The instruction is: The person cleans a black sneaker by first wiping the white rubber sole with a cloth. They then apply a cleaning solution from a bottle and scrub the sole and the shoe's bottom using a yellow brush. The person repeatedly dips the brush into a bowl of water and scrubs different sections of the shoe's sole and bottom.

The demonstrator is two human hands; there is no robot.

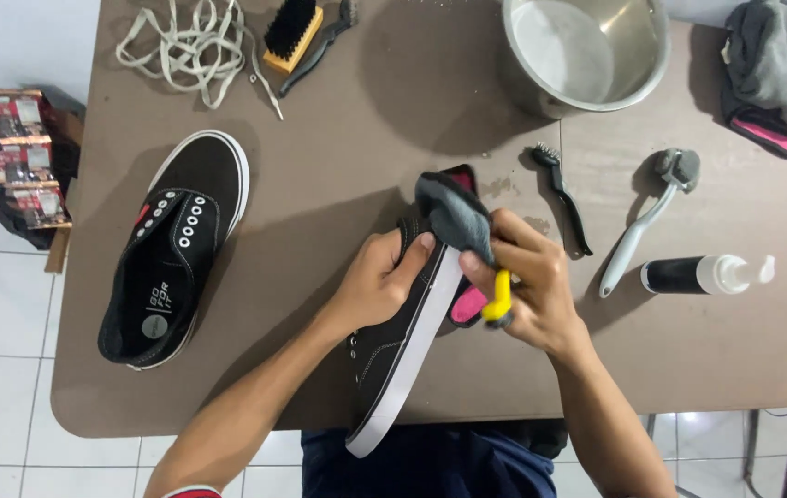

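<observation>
A black canvas shoe with a white sole [395,355] lies on its side at the table's near edge. My left hand [378,281] grips its upper near the toe. My right hand [530,281] presses a grey cloth with a pink underside [453,212] against the shoe's toe and also holds a yellow-handled tool [500,297]. The second black shoe [177,244], without laces, rests upright on the table to the left.
On the brown table [338,148] lie white laces [192,44], a wooden brush [292,35], a metal bowl [587,51], a small black brush [564,195], a grey-handled brush [647,217], a spray bottle [707,274] and a grey-pink cloth [776,74]. Boxes [24,157] sit on the floor at left.
</observation>
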